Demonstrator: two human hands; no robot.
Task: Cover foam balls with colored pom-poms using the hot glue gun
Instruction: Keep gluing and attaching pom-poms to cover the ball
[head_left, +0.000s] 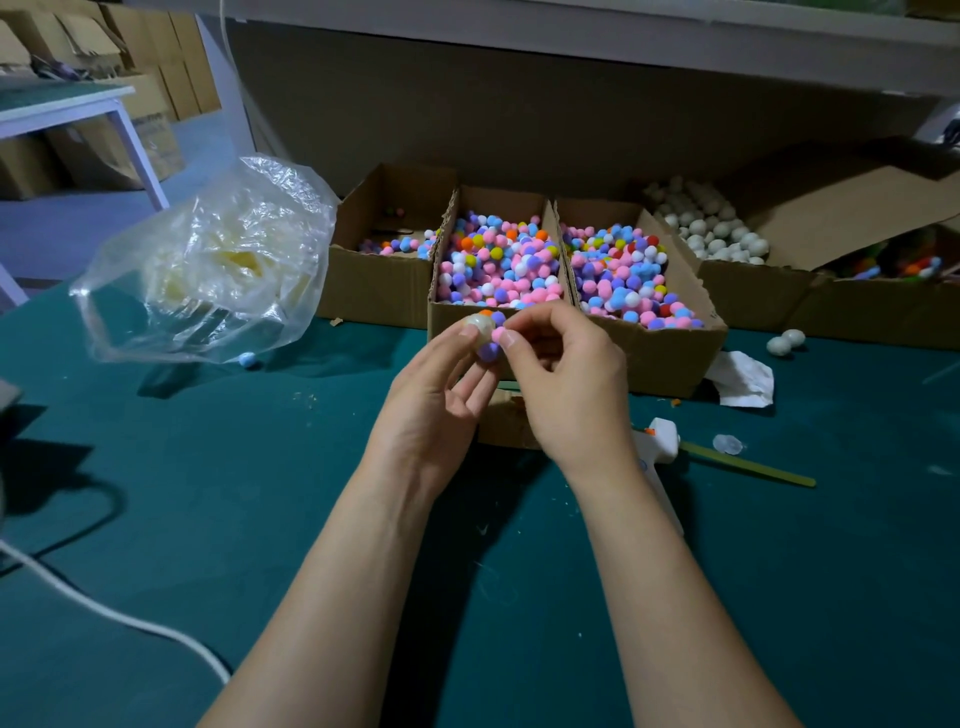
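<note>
Over the dark green table, our left hand holds a small white foam ball between thumb and curled fingers, and our right hand pinches a fluffy pink pom-pom with thumb and first finger, right against the ball. The white plastic hot glue gun lies on the table just beside our right wrist. Behind our hands stand brown cardboard boxes full of pom-poms in many colours, and farther right a box of plain white foam balls.
</note>
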